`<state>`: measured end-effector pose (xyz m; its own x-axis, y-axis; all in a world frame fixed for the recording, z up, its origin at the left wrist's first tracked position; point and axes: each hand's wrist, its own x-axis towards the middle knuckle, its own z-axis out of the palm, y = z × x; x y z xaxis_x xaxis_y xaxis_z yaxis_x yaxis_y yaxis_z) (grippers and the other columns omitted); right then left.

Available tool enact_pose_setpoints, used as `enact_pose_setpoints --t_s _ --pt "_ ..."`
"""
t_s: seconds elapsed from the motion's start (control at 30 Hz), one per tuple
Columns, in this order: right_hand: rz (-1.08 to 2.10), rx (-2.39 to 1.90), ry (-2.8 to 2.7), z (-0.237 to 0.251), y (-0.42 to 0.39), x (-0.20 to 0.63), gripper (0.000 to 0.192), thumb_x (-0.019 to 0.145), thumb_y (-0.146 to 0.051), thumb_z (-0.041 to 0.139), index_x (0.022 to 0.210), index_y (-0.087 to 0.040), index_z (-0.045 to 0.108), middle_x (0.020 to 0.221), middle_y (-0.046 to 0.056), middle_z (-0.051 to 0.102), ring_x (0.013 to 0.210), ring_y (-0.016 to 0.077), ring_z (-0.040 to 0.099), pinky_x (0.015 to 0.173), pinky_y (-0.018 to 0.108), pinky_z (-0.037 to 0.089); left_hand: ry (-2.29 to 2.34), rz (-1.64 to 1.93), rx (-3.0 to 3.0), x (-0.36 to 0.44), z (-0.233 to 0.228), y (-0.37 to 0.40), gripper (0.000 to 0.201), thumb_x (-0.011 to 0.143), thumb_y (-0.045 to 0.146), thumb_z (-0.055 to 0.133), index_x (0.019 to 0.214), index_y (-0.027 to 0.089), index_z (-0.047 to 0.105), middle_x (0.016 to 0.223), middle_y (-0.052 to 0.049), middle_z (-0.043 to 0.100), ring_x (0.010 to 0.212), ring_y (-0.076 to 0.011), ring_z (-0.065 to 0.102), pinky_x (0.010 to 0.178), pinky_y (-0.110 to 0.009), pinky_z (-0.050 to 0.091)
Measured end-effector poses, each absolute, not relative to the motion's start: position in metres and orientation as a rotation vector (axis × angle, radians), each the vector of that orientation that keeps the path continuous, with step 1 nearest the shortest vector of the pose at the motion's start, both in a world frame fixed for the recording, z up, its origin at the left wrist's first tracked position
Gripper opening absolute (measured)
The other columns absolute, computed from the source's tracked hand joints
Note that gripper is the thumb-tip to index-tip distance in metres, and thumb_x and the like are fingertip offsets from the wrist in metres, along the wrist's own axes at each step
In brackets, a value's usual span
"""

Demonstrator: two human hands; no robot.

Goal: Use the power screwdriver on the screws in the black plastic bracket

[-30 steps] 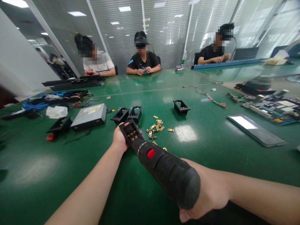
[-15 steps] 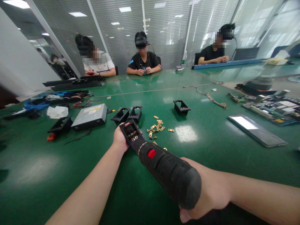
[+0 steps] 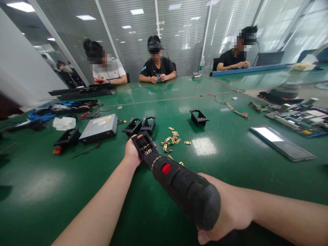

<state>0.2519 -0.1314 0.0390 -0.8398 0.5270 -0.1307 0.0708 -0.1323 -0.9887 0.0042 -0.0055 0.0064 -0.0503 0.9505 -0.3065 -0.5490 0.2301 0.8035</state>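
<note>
My left hand is closed around a black plastic housing, its open side tilted toward me and brass terminals visible inside. My right hand grips a black cordless power screwdriver with a red switch on top. The tool's front end meets the lower edge of the housing; its bit is hidden. Just right of the housing lie several small brass strips and screws. Beyond my left hand sit two similar black housings, close together. Another black housing stands farther right.
At left are a grey disc drive, another black housing, white tissue and tangled cables. On the right lie a flat grey device, circuit boards and a cord. Three people sit across the green table.
The view has shifted very slightly. Both hands, the housing and the power screwdriver keep practically the same positions.
</note>
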Motion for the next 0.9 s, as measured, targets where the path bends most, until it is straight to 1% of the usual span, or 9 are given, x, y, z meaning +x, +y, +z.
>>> enact_pose_setpoints --t_s 0.13,0.3,0.43,0.5,0.57,0.67,0.77,0.9 --pt "2.056 -0.673 -1.845 0.0398 -0.1317 0.2517 0.028 0.052 -0.004 0.079 0.070 -0.010 0.058 0.069 -0.001 0.065 0.062 0.0095 0.059 0.053 0.016 0.044 0.987 1.303 0.533 0.0044 0.0066 -0.0060 0.026 0.082 0.031 0.043 0.078 0.013 0.061 0.067 -0.011 0.063 0.058 -0.0306 0.065 0.050 -0.042 0.053" --pt "2.071 -0.671 -1.821 0.0410 -0.1323 0.2509 0.031 0.051 -0.003 0.079 0.071 -0.011 0.056 0.068 -0.001 0.064 0.061 0.0101 0.060 0.053 0.017 0.045 0.994 1.309 0.516 0.0040 0.0062 -0.0055 0.025 0.081 0.029 0.044 0.079 0.012 0.062 0.067 -0.012 0.063 0.057 -0.0304 0.064 0.049 -0.041 0.052" --pt "2.068 -0.698 -1.829 0.0402 -0.1317 0.2512 0.039 0.051 -0.004 0.078 0.084 -0.012 0.057 0.067 -0.003 0.063 0.058 0.0100 0.059 0.051 0.016 0.043 0.995 1.320 0.507 0.0041 0.0061 -0.0055 0.026 0.082 0.030 0.043 0.078 0.012 0.061 0.065 -0.012 0.063 0.056 -0.0308 0.064 0.049 -0.042 0.052" --pt "2.052 -0.683 -1.862 0.0390 -0.1318 0.2518 0.037 0.051 -0.005 0.078 0.082 -0.012 0.057 0.066 -0.004 0.063 0.057 0.0094 0.058 0.051 0.016 0.043 0.995 1.332 0.514 0.0043 0.0064 -0.0058 0.026 0.083 0.030 0.042 0.078 0.012 0.060 0.065 -0.012 0.063 0.055 -0.0307 0.064 0.050 -0.043 0.053" --pt "2.046 -0.696 -1.880 0.0382 -0.1325 0.2524 0.032 0.051 -0.006 0.078 0.075 -0.012 0.057 0.066 -0.003 0.063 0.058 0.0094 0.058 0.051 0.016 0.042 0.998 1.330 0.520 0.0046 0.0069 -0.0063 0.026 0.083 0.029 0.040 0.077 0.013 0.060 0.065 -0.012 0.063 0.055 -0.0308 0.064 0.051 -0.044 0.053" --pt "2.064 -0.725 -1.855 0.0392 -0.1338 0.2523 0.030 0.050 -0.003 0.077 0.070 -0.011 0.057 0.066 -0.002 0.064 0.059 0.0097 0.059 0.049 0.015 0.041 0.999 1.312 0.524 0.0047 0.0073 -0.0067 0.025 0.082 0.029 0.042 0.077 0.012 0.060 0.065 -0.012 0.063 0.055 -0.0307 0.064 0.050 -0.042 0.053" --pt "2.070 -0.719 -1.827 0.0420 -0.1338 0.2510 0.030 0.049 0.000 0.076 0.069 -0.011 0.057 0.067 -0.002 0.065 0.059 0.0095 0.059 0.049 0.014 0.042 0.996 1.319 0.523 0.0048 0.0070 -0.0065 0.025 0.081 0.028 0.042 0.077 0.012 0.060 0.065 -0.012 0.063 0.055 -0.0303 0.064 0.050 -0.042 0.053" --pt "2.071 -0.693 -1.813 0.0429 -0.1326 0.2501 0.033 0.048 0.001 0.076 0.072 -0.011 0.056 0.067 -0.002 0.064 0.058 0.0089 0.058 0.049 0.015 0.042 1.008 1.322 0.510 0.0049 0.0071 -0.0060 0.026 0.082 0.030 0.042 0.076 0.012 0.060 0.065 -0.013 0.063 0.055 -0.0307 0.064 0.051 -0.044 0.053"
